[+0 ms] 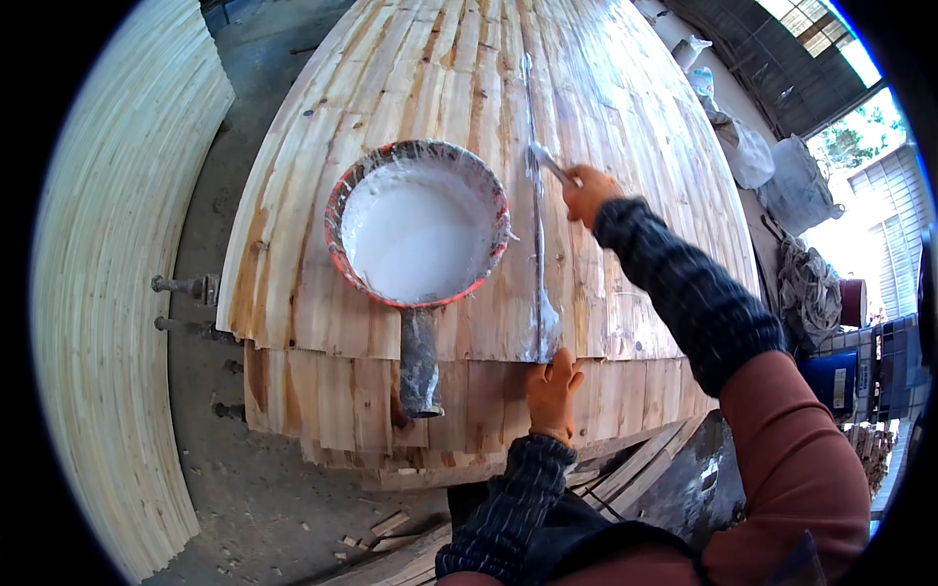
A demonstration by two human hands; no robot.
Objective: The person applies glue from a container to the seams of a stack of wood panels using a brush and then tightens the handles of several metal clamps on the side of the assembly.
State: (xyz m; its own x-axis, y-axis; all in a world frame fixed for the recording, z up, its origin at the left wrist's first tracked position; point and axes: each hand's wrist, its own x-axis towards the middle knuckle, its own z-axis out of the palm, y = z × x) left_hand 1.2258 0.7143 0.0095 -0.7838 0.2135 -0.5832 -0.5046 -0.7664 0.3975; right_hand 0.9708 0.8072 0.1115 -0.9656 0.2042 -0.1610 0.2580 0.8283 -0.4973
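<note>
My right hand, in an orange glove, is closed around the handle of a small brush. The brush's white-coated head touches a wood sheet along a line of white paste running lengthwise. At the sheet's near edge is my left hand, also gloved in orange; its fingers are stretched out and slightly apart against the edge. Left of the paste line, a round red-rimmed pan full of thick white liquid rests on the sheet. Its stubby handle points toward me, past the edge.
Beneath the top sheet lie more stacked wood sheets. Another tall stack of boards stands on the left across a gap, where metal bars jut out. Sacks and a blue box stand at right. Wood scraps litter the floor.
</note>
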